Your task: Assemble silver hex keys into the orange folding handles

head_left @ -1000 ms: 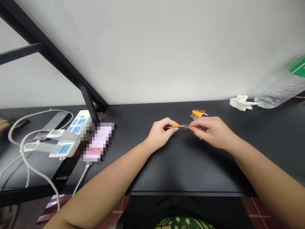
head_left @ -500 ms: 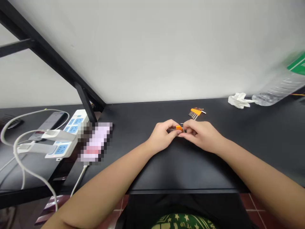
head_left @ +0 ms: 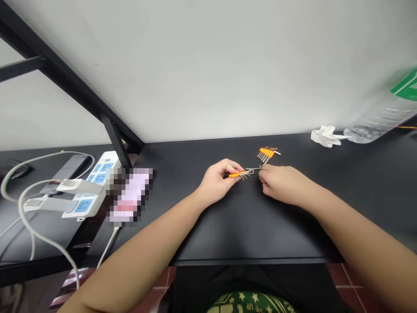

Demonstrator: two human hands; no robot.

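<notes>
My left hand [head_left: 219, 179] pinches an orange hex key holder [head_left: 236, 174] between thumb and fingers. Several bent metal ends of hex keys [head_left: 246, 174] stick out of its right side. Just beyond them a loose L-shaped hex key [head_left: 253, 168] lies on the black table, its bent end close to my right fingertips. My right hand [head_left: 276, 182] is closed, knuckles up, with its fingers curled under. Whatever those fingers grip is hidden, and contact with the loose key is unclear. Behind it lies a second orange holder [head_left: 267, 152] with several keys.
A crumpled white tissue [head_left: 326, 136] and a clear plastic bottle [head_left: 374, 124] lie by the wall at right. To the left are a blurred-out phone [head_left: 133, 193], a white power strip [head_left: 102, 178] with plugs and cables, and a black metal frame [head_left: 114, 139]. The black table [head_left: 247, 230] has its front edge near my body.
My right hand has drawn away to the right from the holder and turned knuckles up. The holder in my left hand has tilted, so more bent key ends show.
</notes>
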